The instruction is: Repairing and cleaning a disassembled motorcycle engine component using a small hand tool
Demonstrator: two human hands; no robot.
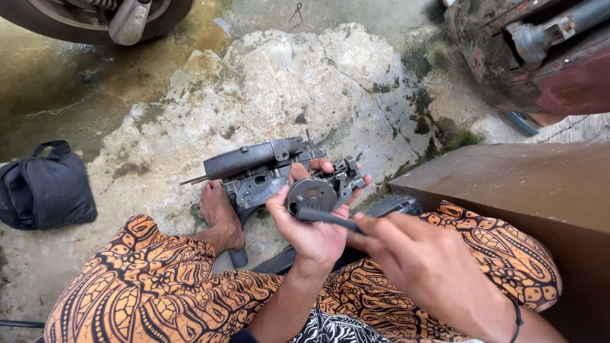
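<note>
My left hand (309, 223) grips a small grey metal part (321, 189) with a round disc face and a bracket on its right side. My right hand (422, 267) pinches a dark tool handle (325, 217) whose tip lies against the lower edge of that part. Just behind, on the ground, rests a larger grey engine casing (257, 168) with a thin rod sticking out to its left. My bare foot (219, 213) is planted beside the casing. Patterned orange and black trousers cover my knees (152, 286).
A black bag (44, 187) lies on the cracked concrete at the left. A tyre and metal part (121, 19) show at the top left. A rusty machine body (540, 57) stands top right, and a brown slab (521, 184) at the right.
</note>
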